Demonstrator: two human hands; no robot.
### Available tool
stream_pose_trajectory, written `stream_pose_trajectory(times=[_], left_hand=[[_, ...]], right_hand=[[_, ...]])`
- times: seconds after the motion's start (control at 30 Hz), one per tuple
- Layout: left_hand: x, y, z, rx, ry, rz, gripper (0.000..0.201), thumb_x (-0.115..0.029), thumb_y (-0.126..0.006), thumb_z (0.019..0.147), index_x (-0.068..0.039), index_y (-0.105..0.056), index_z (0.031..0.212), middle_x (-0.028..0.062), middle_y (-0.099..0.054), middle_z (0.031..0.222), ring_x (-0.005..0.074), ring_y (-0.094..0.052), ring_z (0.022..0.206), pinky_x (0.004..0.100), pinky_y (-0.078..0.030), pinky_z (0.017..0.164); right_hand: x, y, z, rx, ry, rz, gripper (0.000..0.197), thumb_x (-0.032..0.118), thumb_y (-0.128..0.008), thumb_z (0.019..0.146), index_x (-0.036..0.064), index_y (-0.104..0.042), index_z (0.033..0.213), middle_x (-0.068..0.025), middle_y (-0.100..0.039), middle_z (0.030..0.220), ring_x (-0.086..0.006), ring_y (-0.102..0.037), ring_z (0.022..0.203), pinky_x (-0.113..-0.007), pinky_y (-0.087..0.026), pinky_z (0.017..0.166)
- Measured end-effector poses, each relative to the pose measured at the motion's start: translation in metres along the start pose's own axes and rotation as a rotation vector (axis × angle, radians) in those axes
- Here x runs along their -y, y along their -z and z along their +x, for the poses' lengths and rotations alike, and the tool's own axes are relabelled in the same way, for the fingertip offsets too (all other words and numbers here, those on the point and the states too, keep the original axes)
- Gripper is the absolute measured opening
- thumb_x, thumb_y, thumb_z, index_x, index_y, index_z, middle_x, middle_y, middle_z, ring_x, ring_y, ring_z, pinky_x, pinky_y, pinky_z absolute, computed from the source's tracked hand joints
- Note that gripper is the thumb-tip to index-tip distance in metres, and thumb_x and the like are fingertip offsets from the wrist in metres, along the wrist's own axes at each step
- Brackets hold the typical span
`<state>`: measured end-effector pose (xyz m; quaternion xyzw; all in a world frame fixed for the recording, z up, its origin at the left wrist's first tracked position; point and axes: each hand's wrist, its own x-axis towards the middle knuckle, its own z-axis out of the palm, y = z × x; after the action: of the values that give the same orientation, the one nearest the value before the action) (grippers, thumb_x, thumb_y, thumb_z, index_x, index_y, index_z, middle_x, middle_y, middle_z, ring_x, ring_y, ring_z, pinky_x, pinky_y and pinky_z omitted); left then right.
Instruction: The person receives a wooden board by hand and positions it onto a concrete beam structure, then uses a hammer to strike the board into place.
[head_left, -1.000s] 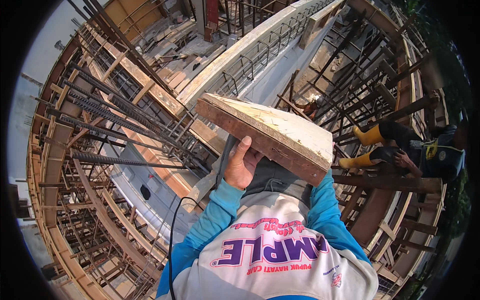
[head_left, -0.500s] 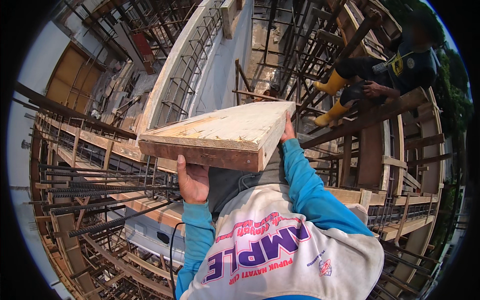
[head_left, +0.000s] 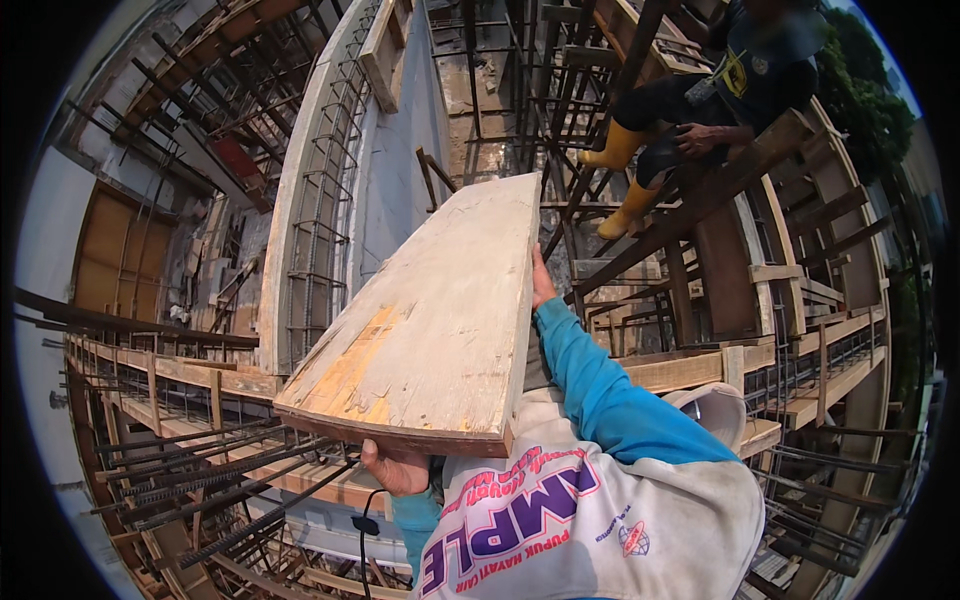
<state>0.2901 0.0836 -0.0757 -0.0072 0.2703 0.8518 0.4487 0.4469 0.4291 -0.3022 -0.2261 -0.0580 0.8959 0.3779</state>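
Note:
A plywood formwork panel (head_left: 430, 310) with a timber batten along its near edge is held up in front of my torso, its pale, scuffed face turned up toward me. My left hand (head_left: 398, 470) grips the near edge from beneath, thumb at the front and the other fingers partly hidden. On the right long side, my right hand (head_left: 543, 280) is closed round the edge; its fingertips are out of sight behind the board. The panel's far end reaches out over the gap beside a curved wall form.
Left of the panel runs curved formwork (head_left: 277, 250) holding a rebar cage (head_left: 322, 200). Several rebar rods (head_left: 230, 480) jut out at lower left. A co-worker in yellow boots (head_left: 628, 212) sits at upper right near a sloping timber beam (head_left: 700, 200). Scaffold poles fill the drop ahead.
The panel has tilted so its broad face shows far more, and its near edge has dropped toward me. Both hands keep their hold, the left one lower. The view has shifted too.

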Motion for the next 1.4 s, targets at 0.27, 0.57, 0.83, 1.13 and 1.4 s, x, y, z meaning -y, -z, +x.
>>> stream_pose_trajectory(times=[0.27, 0.57, 0.83, 1.13, 1.4], left_hand=[[0.005, 0.027, -0.008, -0.029, -0.007, 0.011, 0.071, -0.029, -0.067, 0.079, -0.006, -0.036, 0.138, 0.0106, -0.042, 0.140, 0.0279, -0.041, 0.127, 0.0469, -0.034, 0.108], [-0.011, 0.006, 0.007, -0.059, -0.007, 0.025, 0.069, -0.032, -0.066, 0.083, -0.006, -0.035, 0.139, 0.0101, -0.042, 0.140, 0.0269, -0.041, 0.127, 0.0445, -0.035, 0.108], [-0.020, -0.031, 0.029, -0.032, 0.063, 0.031, 0.065, -0.032, -0.066, 0.083, -0.009, -0.038, 0.138, 0.0078, -0.047, 0.136, 0.0241, -0.045, 0.124, 0.0431, -0.037, 0.106], [-0.022, -0.041, 0.032, -0.112, -0.025, 0.086, 0.064, -0.029, -0.067, 0.082, -0.010, -0.039, 0.136, 0.0069, -0.047, 0.135, 0.0234, -0.046, 0.123, 0.0424, -0.038, 0.104], [-0.020, -0.040, 0.036, -0.083, -0.012, 0.100, 0.063, -0.033, -0.065, 0.082, -0.010, -0.041, 0.135, 0.0065, -0.048, 0.134, 0.0227, -0.047, 0.121, 0.0422, -0.039, 0.102]], right_hand=[[0.000, -0.005, 0.001, -0.047, 0.056, -0.062, 0.075, 0.062, -0.045, 0.089, 0.0065, -0.040, 0.138, -0.0139, -0.049, 0.135, -0.0304, -0.050, 0.119, -0.042, -0.040, 0.102], [0.001, -0.012, -0.002, -0.082, 0.004, -0.040, 0.068, 0.057, -0.044, 0.091, 0.0074, -0.041, 0.138, -0.0126, -0.049, 0.135, -0.0299, -0.050, 0.119, -0.042, -0.040, 0.101], [0.016, 0.012, 0.007, -0.033, -0.010, -0.042, 0.063, 0.053, -0.042, 0.094, 0.0073, -0.041, 0.137, -0.0129, -0.050, 0.134, -0.0293, -0.051, 0.120, -0.041, -0.039, 0.104], [0.014, -0.016, -0.008, -0.023, -0.044, -0.080, 0.062, 0.052, -0.043, 0.095, 0.0080, -0.039, 0.138, -0.0130, -0.048, 0.136, -0.0297, -0.049, 0.121, -0.043, -0.038, 0.105], [0.010, -0.009, 0.004, -0.167, -0.020, -0.120, 0.065, 0.056, -0.042, 0.093, 0.0069, -0.043, 0.136, -0.0137, -0.050, 0.133, -0.0313, -0.051, 0.118, -0.044, -0.040, 0.102]])
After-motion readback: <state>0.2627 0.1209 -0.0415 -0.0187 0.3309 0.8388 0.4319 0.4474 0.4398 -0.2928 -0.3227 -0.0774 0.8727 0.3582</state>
